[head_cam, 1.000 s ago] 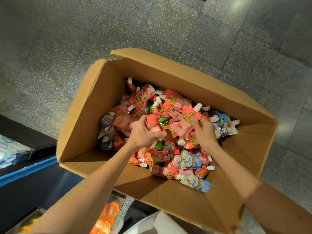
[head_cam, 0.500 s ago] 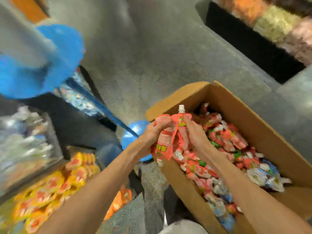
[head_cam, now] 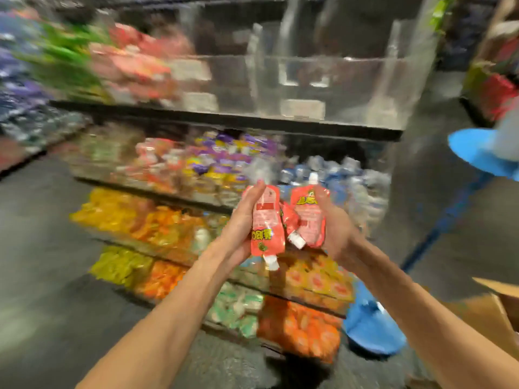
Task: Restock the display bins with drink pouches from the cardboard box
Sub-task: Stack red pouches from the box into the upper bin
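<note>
I hold a bunch of red drink pouches (head_cam: pixel 286 220) with white caps between both hands, raised in front of the tiered display bins (head_cam: pixel 213 175). My left hand (head_cam: pixel 241 223) grips the left pouch, which hangs cap down. My right hand (head_cam: pixel 335 228) grips the right pouch, cap up. A corner of the cardboard box (head_cam: pixel 497 307) shows at the lower right edge. The top clear bins (head_cam: pixel 323 88) on the right look empty; the view is blurred.
Lower tiers hold yellow, orange, green, purple and blue packets. A blue stand (head_cam: pixel 370 329) with a slanted pole rises at the right. Dark floor lies to the left of the display. More shelving (head_cam: pixel 494 88) stands at the far right.
Both hands have lifted the red pouches out of the box, and the view has swung from the box to the display bins. The box now sits at the right edge.
</note>
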A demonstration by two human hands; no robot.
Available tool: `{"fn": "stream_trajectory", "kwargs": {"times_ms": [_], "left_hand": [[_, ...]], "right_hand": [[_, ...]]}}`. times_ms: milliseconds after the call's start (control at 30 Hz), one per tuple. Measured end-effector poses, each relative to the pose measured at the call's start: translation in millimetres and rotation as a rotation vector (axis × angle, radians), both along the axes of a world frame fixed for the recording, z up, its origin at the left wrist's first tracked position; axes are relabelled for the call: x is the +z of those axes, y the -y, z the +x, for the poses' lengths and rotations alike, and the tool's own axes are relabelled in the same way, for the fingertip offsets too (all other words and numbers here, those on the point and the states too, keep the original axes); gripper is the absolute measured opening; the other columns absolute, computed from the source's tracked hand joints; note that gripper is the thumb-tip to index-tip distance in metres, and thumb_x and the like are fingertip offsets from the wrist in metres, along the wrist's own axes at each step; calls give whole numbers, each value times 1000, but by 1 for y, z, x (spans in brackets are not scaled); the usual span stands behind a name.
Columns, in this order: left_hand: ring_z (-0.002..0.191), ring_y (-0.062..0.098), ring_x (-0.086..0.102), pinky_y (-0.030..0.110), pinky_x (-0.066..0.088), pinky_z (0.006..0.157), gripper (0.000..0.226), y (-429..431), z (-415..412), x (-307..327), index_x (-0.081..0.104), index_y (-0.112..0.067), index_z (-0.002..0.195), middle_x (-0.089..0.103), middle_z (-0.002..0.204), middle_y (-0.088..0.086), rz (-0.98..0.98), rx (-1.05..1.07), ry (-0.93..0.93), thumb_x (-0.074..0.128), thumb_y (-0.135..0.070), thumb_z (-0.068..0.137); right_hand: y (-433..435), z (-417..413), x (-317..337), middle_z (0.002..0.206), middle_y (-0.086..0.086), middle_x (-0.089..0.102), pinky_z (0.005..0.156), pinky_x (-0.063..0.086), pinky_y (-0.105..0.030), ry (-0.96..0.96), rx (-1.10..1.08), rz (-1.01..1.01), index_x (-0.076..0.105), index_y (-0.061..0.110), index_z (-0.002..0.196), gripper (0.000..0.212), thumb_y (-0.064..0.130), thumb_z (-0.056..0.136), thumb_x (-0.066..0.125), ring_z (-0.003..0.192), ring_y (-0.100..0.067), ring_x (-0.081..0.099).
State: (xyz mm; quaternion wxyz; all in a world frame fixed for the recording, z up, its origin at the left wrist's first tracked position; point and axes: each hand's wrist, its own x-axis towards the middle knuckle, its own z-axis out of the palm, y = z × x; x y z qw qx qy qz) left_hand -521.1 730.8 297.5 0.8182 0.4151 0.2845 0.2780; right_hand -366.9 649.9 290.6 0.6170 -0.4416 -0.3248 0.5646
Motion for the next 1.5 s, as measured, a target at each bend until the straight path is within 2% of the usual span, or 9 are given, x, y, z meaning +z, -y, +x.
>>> {"fn": "stream_trajectory", "kwargs": {"times_ms": [100,267,367,533,667,867,1033,1200,1500], "left_hand": [[62,24,63,31,54,59,63,-18,-94,37,54,-6,98,62,78,15,51,155,32,75,-58,71],[65,20,69,30,59,66,51,-52,-192,87,73,-9,83,71,77,10,129,298,79,51,-55,91],[88,26,71,38,59,83,57,-80,-227,113,68,-7,113,73,103,15,154,375,31,52,-57,92],[86,27,71,36,59,71,70,-150,-272,149,61,-7,126,70,113,18,281,510,-84,69,-58,78],[59,18,63,26,52,56,38,-219,-287,167,69,-13,84,67,79,8,360,564,-152,62,-50,90],[92,25,72,48,57,88,56,-303,-288,180,68,-21,105,74,100,5,423,779,-254,62,-68,76],[95,24,72,49,53,95,48,-352,-283,182,77,-32,87,77,97,1,411,749,-324,52,-73,81],[121,24,59,50,42,108,98,-411,-266,182,66,-32,125,65,129,-1,471,708,-277,38,-97,58],[113,29,63,53,46,105,48,-493,-261,210,70,-22,105,67,123,13,605,198,-216,54,-58,78]], "right_hand": [[-42,-82,34,85,-6,69,59,55,-28,30,118,55,65,14,102,54,63,78,64,68,-16,67],[-96,-181,89,91,-5,75,65,60,-30,58,250,121,74,17,96,42,52,77,61,74,-15,72],[-131,-222,117,99,-4,75,75,58,-37,88,304,166,80,28,91,40,59,72,66,83,-17,73],[-197,-272,147,118,-25,67,98,41,-68,142,294,251,65,8,118,83,64,60,84,100,-34,60],[-251,-295,163,116,-21,70,101,46,-55,182,261,315,62,4,121,74,43,64,88,101,-31,67],[-333,-314,181,103,-16,75,86,55,-44,189,135,287,65,0,112,44,18,75,83,93,-31,71],[-381,-323,183,97,-12,77,89,55,-48,108,65,150,71,5,107,26,9,82,77,89,-28,73],[-423,-321,189,92,-10,77,58,55,-29,29,-86,104,72,7,105,29,2,77,78,72,-22,74],[-479,-320,207,101,-19,74,65,60,-38,55,-322,130,68,-1,113,33,1,80,75,74,-29,73]]}}
